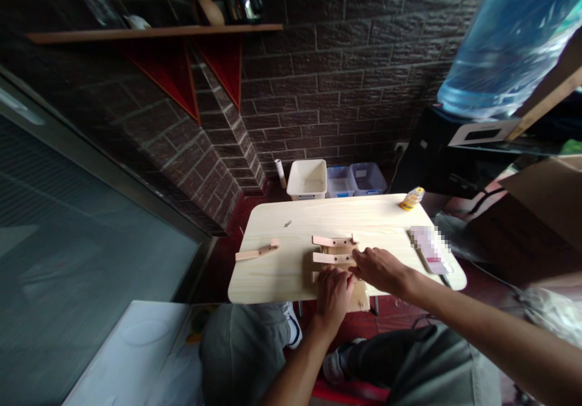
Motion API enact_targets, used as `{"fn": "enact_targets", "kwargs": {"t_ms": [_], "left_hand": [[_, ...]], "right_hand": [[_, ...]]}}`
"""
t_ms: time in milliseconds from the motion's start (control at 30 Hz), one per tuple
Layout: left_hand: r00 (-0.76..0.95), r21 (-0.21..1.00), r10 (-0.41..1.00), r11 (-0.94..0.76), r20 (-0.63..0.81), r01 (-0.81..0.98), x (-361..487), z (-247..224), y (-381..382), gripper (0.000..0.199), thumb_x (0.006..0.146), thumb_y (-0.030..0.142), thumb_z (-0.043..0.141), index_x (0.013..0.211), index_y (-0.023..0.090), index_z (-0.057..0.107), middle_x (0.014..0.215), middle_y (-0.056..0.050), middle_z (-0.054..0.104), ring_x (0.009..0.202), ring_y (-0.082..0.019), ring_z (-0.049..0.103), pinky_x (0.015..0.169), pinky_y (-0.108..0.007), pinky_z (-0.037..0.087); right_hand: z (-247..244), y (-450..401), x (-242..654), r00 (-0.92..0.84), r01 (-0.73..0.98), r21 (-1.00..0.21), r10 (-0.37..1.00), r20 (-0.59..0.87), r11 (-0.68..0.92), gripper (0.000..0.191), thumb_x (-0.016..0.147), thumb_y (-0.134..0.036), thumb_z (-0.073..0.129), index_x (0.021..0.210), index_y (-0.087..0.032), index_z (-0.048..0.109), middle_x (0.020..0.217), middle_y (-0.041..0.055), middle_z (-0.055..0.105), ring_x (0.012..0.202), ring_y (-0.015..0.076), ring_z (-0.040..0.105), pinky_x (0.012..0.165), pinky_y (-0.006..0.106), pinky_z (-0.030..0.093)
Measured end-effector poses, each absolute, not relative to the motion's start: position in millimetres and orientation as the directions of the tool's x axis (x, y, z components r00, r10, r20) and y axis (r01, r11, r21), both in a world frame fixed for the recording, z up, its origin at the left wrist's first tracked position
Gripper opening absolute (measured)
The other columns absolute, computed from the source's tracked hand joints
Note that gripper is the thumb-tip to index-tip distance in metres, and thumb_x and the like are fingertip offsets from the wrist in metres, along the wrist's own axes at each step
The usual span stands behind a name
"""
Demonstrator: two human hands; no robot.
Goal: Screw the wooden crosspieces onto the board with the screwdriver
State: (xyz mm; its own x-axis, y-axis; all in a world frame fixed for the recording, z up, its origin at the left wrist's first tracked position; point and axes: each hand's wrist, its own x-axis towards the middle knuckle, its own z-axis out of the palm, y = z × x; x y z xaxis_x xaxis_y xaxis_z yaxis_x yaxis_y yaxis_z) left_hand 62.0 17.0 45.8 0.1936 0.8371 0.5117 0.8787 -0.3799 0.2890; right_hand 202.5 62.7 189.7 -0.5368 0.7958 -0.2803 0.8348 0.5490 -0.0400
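A wooden board (361, 297) lies at the near edge of the pale table, with pale strips across it. The upper strip (334, 242) has dark holes and a raised right end. Below it is a second strip (327, 258), whose right end meets my right hand (375, 268). That hand's fingers are bent together; what they pinch is too small to make out. My left hand (335, 286) presses down with curled fingers over a third strip (315, 277), mostly hidden. Apart on the left lies another strip (254, 254) with a curled end.
Small dark pieces (287, 224) lie on the table (282, 282). A yellow-capped bottle (412, 199) stands at the back right, near a blurred flat box (430, 249). Behind the table are a white bin (308, 177) and two bluish bins (367, 179).
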Motion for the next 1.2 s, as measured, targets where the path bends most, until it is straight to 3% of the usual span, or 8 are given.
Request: {"fn": "enact_targets", "kwargs": {"t_ms": [100,200,300,467,700,833,1200], "left_hand": [[0.204,0.285,0.845,-0.379,0.494,0.88,62.1,48.0,17.3,0.012,0.08,0.014,0.07,0.077,0.02,0.06,0.08,-0.003,0.064,0.086,-0.022,0.063,0.084,-0.039,0.052],[0.22,0.289,0.839,-0.399,0.497,0.87,62.3,47.9,18.1,0.013,0.079,0.013,0.069,0.075,0.02,0.059,0.078,-0.003,0.063,0.083,-0.021,0.063,0.082,-0.038,0.052],[0.204,0.3,0.841,-0.39,0.501,0.87,62.3,45.3,18.3,0.012,0.081,0.015,0.069,0.076,0.02,0.059,0.077,-0.003,0.063,0.082,-0.02,0.063,0.083,-0.038,0.052],[0.201,0.308,0.842,-0.39,0.5,0.868,61.9,45.1,17.1,0.009,0.081,0.016,0.069,0.081,0.021,0.061,0.079,-0.002,0.064,0.084,-0.021,0.063,0.084,-0.039,0.051],[0.195,0.299,0.834,-0.388,0.516,0.872,62.6,50.5,16.7,0.013,0.081,0.016,0.069,0.075,0.021,0.059,0.079,-0.004,0.064,0.085,-0.021,0.064,0.08,-0.038,0.051],[0.205,0.298,0.827,-0.403,0.524,0.865,62.2,50.1,16.6,0.014,0.081,0.016,0.07,0.076,0.021,0.058,0.079,-0.003,0.064,0.085,-0.021,0.064,0.082,-0.038,0.051],[0.223,0.226,0.809,-0.397,0.545,0.889,61.5,43.5,16.3,0.009,0.082,0.017,0.068,0.081,0.02,0.06,0.082,-0.004,0.064,0.089,-0.022,0.064,0.084,-0.04,0.051]], "right_hand": [[188.3,61.4,205.1,-0.554,0.825,-0.062,0.783,-0.282,0.562,0.039,0.097,-0.035,0.047,0.123,-0.006,0.052,0.1,0.0204,0.069,0.097,0.0311,0.068,0.076,0.037,0.051],[191.2,62.3,207.6,-0.631,0.769,-0.108,0.722,-0.283,0.63,0.039,0.093,-0.026,0.051,0.127,-0.009,0.049,0.111,0.0192,0.067,0.1,0.0289,0.067,0.078,0.036,0.051],[195.2,63.6,206.8,-0.646,0.755,-0.106,0.707,-0.289,0.647,0.028,0.093,-0.019,0.048,0.119,-0.012,0.054,0.104,0.0156,0.069,0.096,0.027,0.068,0.076,0.034,0.05],[196.8,61.3,200.9,-0.562,0.818,-0.05,0.776,-0.288,0.574,0.024,0.099,-0.028,0.043,0.107,-0.012,0.058,0.092,0.016,0.07,0.088,0.0292,0.07,0.07,0.034,0.05],[195.2,57.7,205.3,-0.594,0.795,-0.049,0.759,-0.267,0.605,0.032,0.093,-0.025,0.05,0.122,-0.011,0.052,0.102,0.017,0.07,0.092,0.0291,0.069,0.072,0.035,0.051],[193.0,58.6,208.0,-0.66,0.74,-0.07,0.703,-0.263,0.669,0.025,0.094,-0.016,0.045,0.117,-0.013,0.055,0.102,0.0145,0.07,0.094,0.0266,0.069,0.074,0.033,0.05],[190.3,56.6,205.8,-0.566,0.82,-0.11,0.765,-0.307,0.562,0.03,0.096,-0.028,0.048,0.118,-0.01,0.056,0.099,0.0173,0.07,0.092,0.0286,0.07,0.073,0.034,0.051]]}}
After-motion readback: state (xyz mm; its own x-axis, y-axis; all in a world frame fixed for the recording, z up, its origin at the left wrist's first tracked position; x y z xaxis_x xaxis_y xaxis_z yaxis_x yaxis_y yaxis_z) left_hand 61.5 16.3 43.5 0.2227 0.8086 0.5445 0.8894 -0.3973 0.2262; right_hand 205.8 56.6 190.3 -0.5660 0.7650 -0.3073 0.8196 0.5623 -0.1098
